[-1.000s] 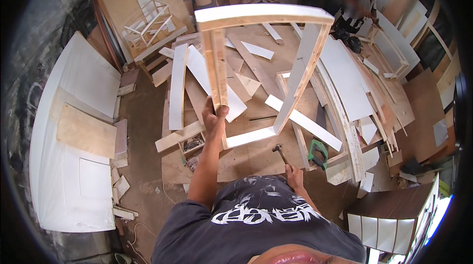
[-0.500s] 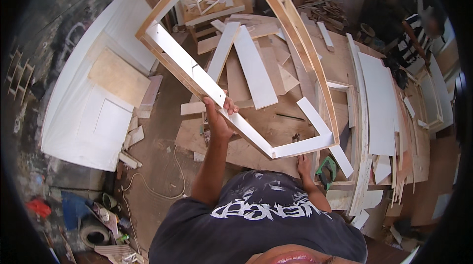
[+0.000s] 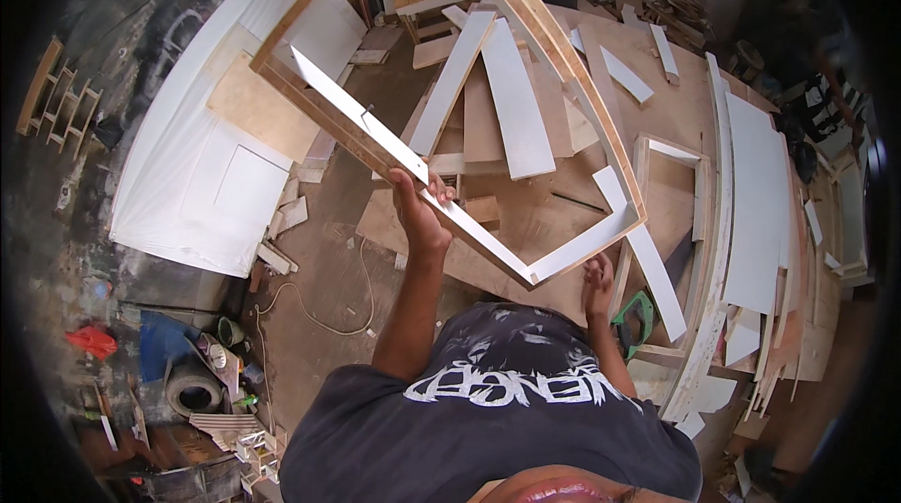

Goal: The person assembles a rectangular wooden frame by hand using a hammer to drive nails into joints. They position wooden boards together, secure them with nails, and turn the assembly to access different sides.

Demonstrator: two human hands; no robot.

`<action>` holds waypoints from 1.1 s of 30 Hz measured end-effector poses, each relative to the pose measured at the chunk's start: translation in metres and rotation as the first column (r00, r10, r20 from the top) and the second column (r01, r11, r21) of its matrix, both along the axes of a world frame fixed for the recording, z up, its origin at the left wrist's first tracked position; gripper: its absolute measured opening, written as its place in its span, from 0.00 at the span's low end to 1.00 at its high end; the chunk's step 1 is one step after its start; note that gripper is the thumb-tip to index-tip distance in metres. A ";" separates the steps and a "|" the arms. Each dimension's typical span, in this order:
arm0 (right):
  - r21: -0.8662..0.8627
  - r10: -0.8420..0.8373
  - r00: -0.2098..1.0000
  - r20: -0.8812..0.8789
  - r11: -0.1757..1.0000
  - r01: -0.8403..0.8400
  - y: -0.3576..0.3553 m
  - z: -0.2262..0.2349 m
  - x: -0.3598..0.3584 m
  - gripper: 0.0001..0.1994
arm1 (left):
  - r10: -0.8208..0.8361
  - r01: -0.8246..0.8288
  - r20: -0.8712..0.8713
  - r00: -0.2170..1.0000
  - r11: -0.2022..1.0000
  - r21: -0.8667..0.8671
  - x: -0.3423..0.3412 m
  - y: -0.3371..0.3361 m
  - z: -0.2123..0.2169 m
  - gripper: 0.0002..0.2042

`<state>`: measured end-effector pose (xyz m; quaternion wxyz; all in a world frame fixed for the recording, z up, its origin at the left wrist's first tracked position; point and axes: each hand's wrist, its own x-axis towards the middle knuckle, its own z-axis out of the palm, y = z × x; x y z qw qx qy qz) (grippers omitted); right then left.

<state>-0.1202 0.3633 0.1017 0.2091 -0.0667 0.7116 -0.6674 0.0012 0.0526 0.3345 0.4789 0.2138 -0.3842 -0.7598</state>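
A large wooden frame (image 3: 366, 148), with bare wood outer edges and white inner faces, is raised and tilted in front of me. My left hand (image 3: 424, 212) grips its lower left side, thumb outside and fingers over the white face. A nail or screw (image 3: 367, 112) sticks out of that white face. Beside the frame's lower right corner is my right hand (image 3: 598, 282), its fingers loosely bent and somewhat apart, with no tool visible in it. A green-handled saw (image 3: 635, 323) lies close to that hand. Under the frame, a dark pencil-like stick (image 3: 579, 202) rests on the plywood tabletop (image 3: 526, 231).
White boards (image 3: 519, 109) and offcuts are strewn over the table. A smaller wooden frame (image 3: 699, 189) and long panels (image 3: 751, 193) lie on the right. At the left stands a large white panel (image 3: 249, 175). A cable (image 3: 319, 320) winds across the floor near a roll (image 3: 194, 388).
The view has shifted, with the frame still in my left hand. My right hand has risen toward the frame's corner; the small dark tool seen above it before no longer shows.
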 end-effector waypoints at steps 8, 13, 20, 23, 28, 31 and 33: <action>-0.644 0.083 0.995 0.063 0.765 -0.023 -0.031 0.102 -0.007 0.26 | -0.044 0.065 -0.177 0.983 0.991 0.115 -0.012 0.015 0.007 0.37; -0.775 0.036 0.963 0.267 0.601 0.192 -0.017 0.137 -0.029 0.17 | -0.111 0.147 -0.220 0.969 0.977 0.155 -0.014 0.038 -0.002 0.37; -0.570 -0.072 0.949 -0.308 0.812 -0.123 0.046 0.209 -0.113 0.33 | -0.098 0.117 -0.082 0.992 0.956 0.268 0.008 0.027 -0.057 0.39; -0.457 -0.165 0.890 -0.424 0.888 -0.053 0.054 0.293 -0.103 0.37 | 0.041 -0.048 0.029 0.999 0.949 0.310 0.045 0.000 -0.072 0.42; -0.089 0.063 0.750 -0.659 0.983 -0.160 0.064 0.338 -0.118 0.33 | 0.183 -0.212 0.321 0.929 0.976 0.058 0.071 -0.047 -0.101 0.42; 0.074 0.179 0.690 -0.701 0.981 -0.179 0.046 0.377 -0.113 0.32 | 0.065 -0.079 0.327 0.943 0.996 0.029 0.071 -0.064 -0.112 0.42; 0.234 0.311 0.637 -0.706 0.951 -0.205 0.035 0.407 -0.104 0.33 | -0.032 0.018 0.267 0.963 0.998 0.052 0.070 -0.073 -0.133 0.41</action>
